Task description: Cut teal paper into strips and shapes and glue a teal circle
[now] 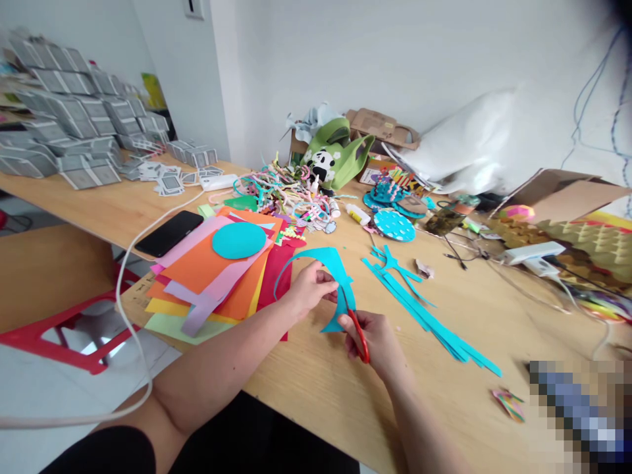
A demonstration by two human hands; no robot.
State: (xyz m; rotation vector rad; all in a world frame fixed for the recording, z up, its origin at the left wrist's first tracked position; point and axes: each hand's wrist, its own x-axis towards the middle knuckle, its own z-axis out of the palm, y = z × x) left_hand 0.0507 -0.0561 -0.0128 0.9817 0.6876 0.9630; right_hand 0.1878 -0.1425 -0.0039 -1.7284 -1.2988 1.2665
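Note:
My left hand [312, 289] pinches a curved strip of blue paper [332, 258] near its middle. One thin end of the strip loops back over the left wrist. In my right hand [372, 339] is a pair of scissors [362, 337] with red handles, fingers wrapped through them. The blades meet the blue paper just below my left fingertips. To the left, a blue paper circle [239, 240] lies on a stack of coloured sheets [197, 263]. Several straight blue strips [429, 319] and curved blue scraps [392, 260] rest on the table right of my hands.
A black phone [170, 234] and a white cable [123, 289] lie at the left. Behind are a heap of colourful craft pieces [296, 191], a green panda bag [336, 155] and a dotted blue disc [394, 225]. A power strip [533, 253] sits right; a red stool [74, 336] stands below left.

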